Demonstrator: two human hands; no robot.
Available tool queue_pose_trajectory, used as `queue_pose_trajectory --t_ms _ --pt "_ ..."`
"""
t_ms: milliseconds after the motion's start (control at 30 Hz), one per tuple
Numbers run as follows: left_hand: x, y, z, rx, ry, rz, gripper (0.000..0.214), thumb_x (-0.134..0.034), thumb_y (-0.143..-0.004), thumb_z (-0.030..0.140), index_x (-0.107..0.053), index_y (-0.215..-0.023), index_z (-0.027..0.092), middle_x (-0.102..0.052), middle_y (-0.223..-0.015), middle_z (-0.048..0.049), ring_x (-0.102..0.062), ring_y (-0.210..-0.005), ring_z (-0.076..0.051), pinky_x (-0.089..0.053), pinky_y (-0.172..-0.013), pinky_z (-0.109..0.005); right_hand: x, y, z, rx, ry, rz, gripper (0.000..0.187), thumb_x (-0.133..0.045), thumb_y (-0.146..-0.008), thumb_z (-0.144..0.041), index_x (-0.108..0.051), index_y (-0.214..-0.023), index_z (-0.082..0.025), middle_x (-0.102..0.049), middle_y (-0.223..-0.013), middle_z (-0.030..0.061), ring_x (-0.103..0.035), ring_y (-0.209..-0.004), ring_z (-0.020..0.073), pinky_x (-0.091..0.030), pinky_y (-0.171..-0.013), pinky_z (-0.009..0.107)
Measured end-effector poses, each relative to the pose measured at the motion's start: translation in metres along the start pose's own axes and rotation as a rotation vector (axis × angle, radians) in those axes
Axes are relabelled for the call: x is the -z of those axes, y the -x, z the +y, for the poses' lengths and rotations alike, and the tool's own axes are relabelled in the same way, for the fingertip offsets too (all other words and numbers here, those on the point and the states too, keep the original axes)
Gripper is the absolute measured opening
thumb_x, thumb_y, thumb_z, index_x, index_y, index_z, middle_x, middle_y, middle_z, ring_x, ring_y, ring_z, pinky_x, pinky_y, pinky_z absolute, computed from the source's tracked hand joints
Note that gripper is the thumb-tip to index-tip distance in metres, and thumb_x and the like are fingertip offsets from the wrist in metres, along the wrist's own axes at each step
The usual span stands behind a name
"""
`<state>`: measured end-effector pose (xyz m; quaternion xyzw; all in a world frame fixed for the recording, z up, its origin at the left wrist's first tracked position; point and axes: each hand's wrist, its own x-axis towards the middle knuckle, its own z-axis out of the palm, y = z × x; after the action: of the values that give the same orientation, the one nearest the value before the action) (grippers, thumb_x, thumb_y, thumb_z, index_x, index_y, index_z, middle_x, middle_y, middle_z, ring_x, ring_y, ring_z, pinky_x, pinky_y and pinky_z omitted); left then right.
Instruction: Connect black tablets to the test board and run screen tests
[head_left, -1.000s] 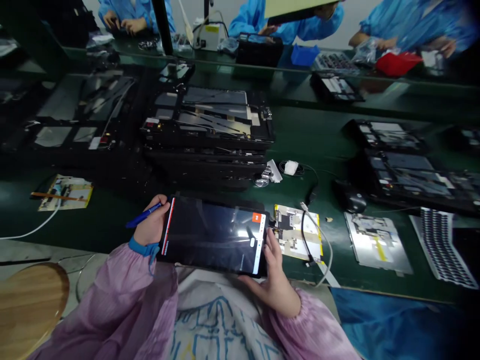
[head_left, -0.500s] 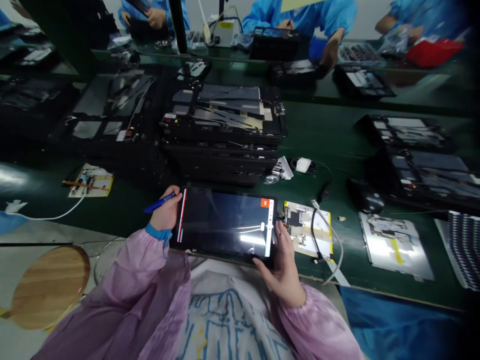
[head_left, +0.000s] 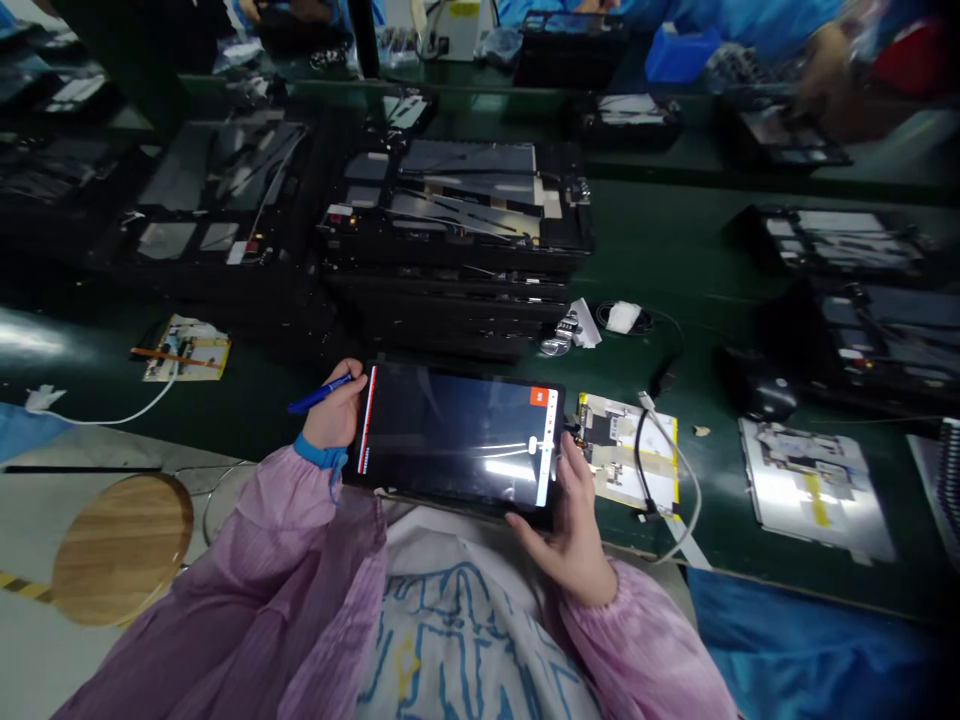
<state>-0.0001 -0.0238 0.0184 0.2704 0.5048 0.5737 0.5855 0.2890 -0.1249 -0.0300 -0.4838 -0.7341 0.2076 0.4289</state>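
A black tablet [head_left: 450,440] with a dark, lit screen lies across my lap edge, held by both hands. My left hand [head_left: 337,412] grips its left edge, where a red stripe shows, and also pinches a blue pen [head_left: 319,394] that points left. My right hand [head_left: 570,520] wraps the tablet's right edge near a white bar with an orange square; its thumb rests on the screen side.
A stack of opened black tablet chassis [head_left: 457,250] stands just behind the tablet on the green bench [head_left: 660,290]. A circuit board [head_left: 630,450] with a cable lies to the right, then a metal plate [head_left: 814,485] and a mouse [head_left: 765,398]. A wooden stool [head_left: 120,545] stands left. People in blue work across the bench.
My view has dipped and drifted, so the bench sits higher and more of the stool shows. Both hands keep the same hold on the tablet. People opposite have moved their arms.
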Motion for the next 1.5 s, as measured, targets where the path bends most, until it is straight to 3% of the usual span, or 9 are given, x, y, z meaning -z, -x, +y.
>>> queue_pose_trajectory --t_ms 633,967,1500 --pt "0.002 0.001 0.002 0.026 0.018 -0.025 0.029 -0.067 -0.061 0.018 -0.04 -0.072 0.02 -0.055 -0.06 0.0042 -0.058 -0.058 -0.014 -0.044 -0.056 -0.025 -0.007 -0.009 -0.004 -0.047 0.1 0.053 0.083 -0.062 -0.08 -0.03 -0.015 -0.149 -0.027 -0.024 -0.148 0.0164 -0.027 -0.138 0.0359 -0.03 -0.104 0.066" --pt "0.002 -0.001 0.002 0.026 0.002 -0.051 0.027 -0.066 -0.065 0.017 -0.041 -0.074 0.02 -0.057 -0.062 0.0029 -0.059 -0.066 -0.017 -0.043 -0.06 -0.028 -0.005 -0.012 -0.002 -0.045 0.061 0.05 0.08 -0.058 -0.08 -0.028 -0.016 -0.148 -0.026 -0.026 -0.147 0.0158 -0.027 -0.137 0.0348 -0.03 -0.105 0.065" --pt "0.002 0.0 0.002 0.02 0.038 -0.061 0.023 -0.063 -0.068 0.012 -0.042 -0.073 0.019 -0.056 -0.061 0.0035 -0.054 -0.06 -0.013 -0.042 -0.06 -0.026 -0.003 -0.01 0.001 -0.032 -0.049 0.033 0.072 -0.049 -0.084 -0.026 -0.017 -0.149 -0.024 -0.023 -0.15 0.0147 -0.023 -0.14 0.0327 -0.025 -0.109 0.062"
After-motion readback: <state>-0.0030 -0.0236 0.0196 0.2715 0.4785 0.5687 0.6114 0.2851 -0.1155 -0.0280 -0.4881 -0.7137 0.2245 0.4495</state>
